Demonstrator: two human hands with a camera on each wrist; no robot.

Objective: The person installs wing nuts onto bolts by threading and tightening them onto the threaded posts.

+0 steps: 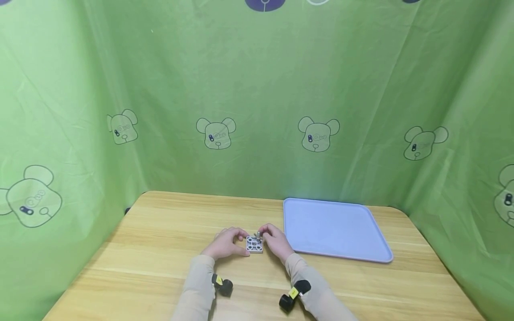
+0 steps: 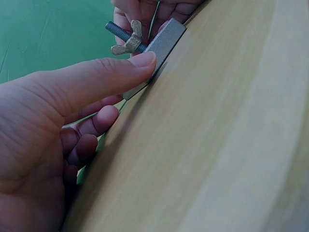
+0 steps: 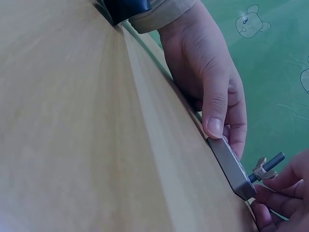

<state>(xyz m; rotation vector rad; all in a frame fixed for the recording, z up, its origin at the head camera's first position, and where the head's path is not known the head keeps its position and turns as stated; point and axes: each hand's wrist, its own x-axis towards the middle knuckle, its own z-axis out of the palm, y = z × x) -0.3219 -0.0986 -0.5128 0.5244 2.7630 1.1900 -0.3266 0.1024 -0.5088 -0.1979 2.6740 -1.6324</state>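
Note:
A square grey metal block with round holes in its top lies on the wooden table. From its far right corner rises a threaded bolt, which carries a brass-coloured wing nut. My left hand grips the block from the left, the thumb along its near edge and other fingers round behind. On the right, my right hand has its curled fingers at the wing nut, with lower fingertips against the block's corner. In the right wrist view one wing meets a fingertip.
A shallow pale blue tray lies on the table to the right of the right hand. A green curtain with bear prints surrounds the table at the back and both sides. Each forearm wears a black camera.

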